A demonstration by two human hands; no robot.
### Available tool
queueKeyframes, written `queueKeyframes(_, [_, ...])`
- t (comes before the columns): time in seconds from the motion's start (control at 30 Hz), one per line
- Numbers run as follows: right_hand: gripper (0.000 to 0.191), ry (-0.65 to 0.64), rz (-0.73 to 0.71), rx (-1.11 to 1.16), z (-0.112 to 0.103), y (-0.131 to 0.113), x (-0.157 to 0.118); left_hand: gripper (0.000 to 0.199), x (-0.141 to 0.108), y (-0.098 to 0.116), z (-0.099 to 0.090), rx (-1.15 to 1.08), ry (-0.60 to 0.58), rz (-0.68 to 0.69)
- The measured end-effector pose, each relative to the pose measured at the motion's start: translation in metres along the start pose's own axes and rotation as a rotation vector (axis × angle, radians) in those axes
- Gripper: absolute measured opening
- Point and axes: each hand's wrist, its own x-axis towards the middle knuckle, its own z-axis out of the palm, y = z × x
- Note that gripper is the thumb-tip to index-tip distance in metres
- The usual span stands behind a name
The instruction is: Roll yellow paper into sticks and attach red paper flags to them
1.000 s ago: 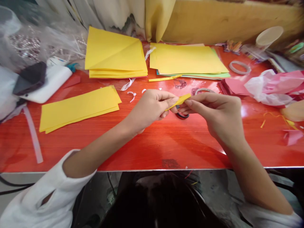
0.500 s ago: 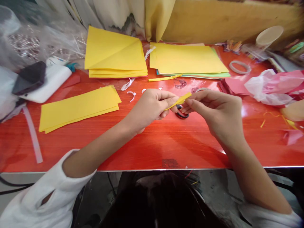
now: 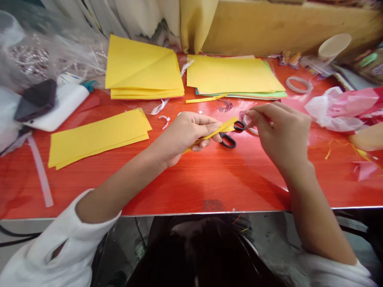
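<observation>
My left hand (image 3: 193,131) is closed on a narrow folded strip of yellow paper (image 3: 226,126), which slants up to the right past the fingertips. Just behind the strip are scissors (image 3: 228,140) with black handle loops; their blades are hidden. To the right, apart from the strip, my right hand (image 3: 283,131) is raised with thumb and fingers pinched together. Anything between those fingertips is too small to make out. Below them a pale ring (image 3: 253,128), partly covered, lies on the red table (image 3: 191,187).
Yellow paper stacks (image 3: 143,69) (image 3: 233,73) lie along the back, and cut yellow strips (image 3: 100,137) at left. A phone (image 3: 37,97) rests on a white box (image 3: 64,109). At right are a tape ring (image 3: 298,85), a paper cup (image 3: 333,46) and crumpled pink and white wrapping (image 3: 329,107).
My right hand has come off the yellow strip and moved right and slightly up. More of the strip and both scissor loops show now. My left hand keeps its hold, almost still.
</observation>
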Motion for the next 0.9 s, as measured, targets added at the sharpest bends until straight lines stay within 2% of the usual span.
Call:
queueKeyframes(0.07, [0.017,-0.035,-0.032,-0.032,0.002,0.0,0.0,0.014,0.0,0.0,-0.001,-0.003,-0.015,-0.009])
queueKeyframes(0.2, [0.014,-0.055,0.019,-0.097,0.005,-0.002,0.0,0.014,0.0,0.001,-0.001,-0.029,-0.027,-0.038])
queueKeyframes(0.3, [0.029,-0.026,-0.014,-0.01,0.001,-0.005,0.0,0.017,0.0,0.001,-0.002,-0.062,-0.049,-0.061])
queueKeyframes(0.43, [0.042,-0.111,-0.143,0.156,-0.004,-0.01,-0.005,0.018,0.001,0.0,-0.004,-0.133,-0.093,-0.1])
queueKeyframes(0.6, [0.037,-0.149,-0.206,0.212,-0.001,-0.011,-0.011,0.02,0.0,0.003,-0.004,-0.195,-0.12,-0.144])
queueKeyframes(0.9, [0.033,-0.074,-0.333,0.223,-0.005,-0.004,-0.014,0.02,0.0,0.003,-0.004,-0.185,-0.192,-0.209])
